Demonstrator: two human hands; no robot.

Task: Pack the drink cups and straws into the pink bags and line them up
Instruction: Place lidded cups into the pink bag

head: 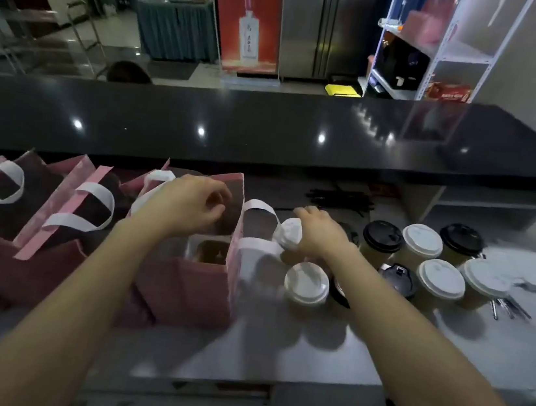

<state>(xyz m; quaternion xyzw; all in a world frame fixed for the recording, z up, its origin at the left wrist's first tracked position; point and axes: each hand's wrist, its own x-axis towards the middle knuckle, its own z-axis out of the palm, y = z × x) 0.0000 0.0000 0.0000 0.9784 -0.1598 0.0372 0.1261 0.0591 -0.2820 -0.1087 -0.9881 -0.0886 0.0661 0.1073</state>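
Three pink bags stood in a row along the left of the grey worktop point(274, 350), under the black counter point(269, 128). The rightmost pink bag point(195, 281) was open, a cardboard divider visible inside.

Left hand point(191, 206) hung over that bag's mouth, fingers curled at the far rim; blur made it impossible to tell whether they pinched the bag or nothing.

Right hand point(318, 235) was just right of the bag, palm down over a white-lidded cup point(288, 234), which looked tilted. Fingers seemed to lie over its lid, but the grip was hidden; cannot tell if grasped.

Another white-lidded cup point(306, 283) stood upright beneath the right forearm.

Remaining cups point(421, 243), with black and white lids, clustered to the right of that hand. Black straws point(338, 198) lay behind, near the counter's base.
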